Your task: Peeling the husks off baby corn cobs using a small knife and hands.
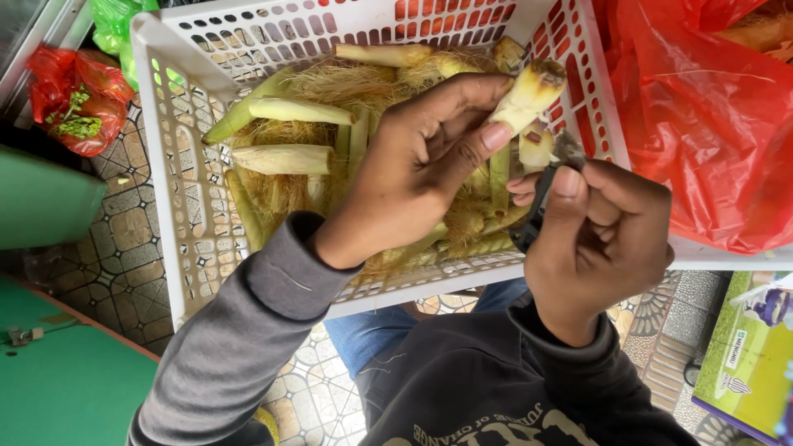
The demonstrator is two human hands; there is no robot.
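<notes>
Your left hand (421,157) grips a pale corn stalk piece (529,97) over the white basket (178,206); your right hand (599,239) holds a dark-handled knife (537,211) against it.

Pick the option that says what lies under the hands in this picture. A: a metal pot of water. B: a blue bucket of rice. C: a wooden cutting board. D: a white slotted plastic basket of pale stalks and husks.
D: both hands work above the white slotted basket, which holds pale stalks and husks.
</notes>
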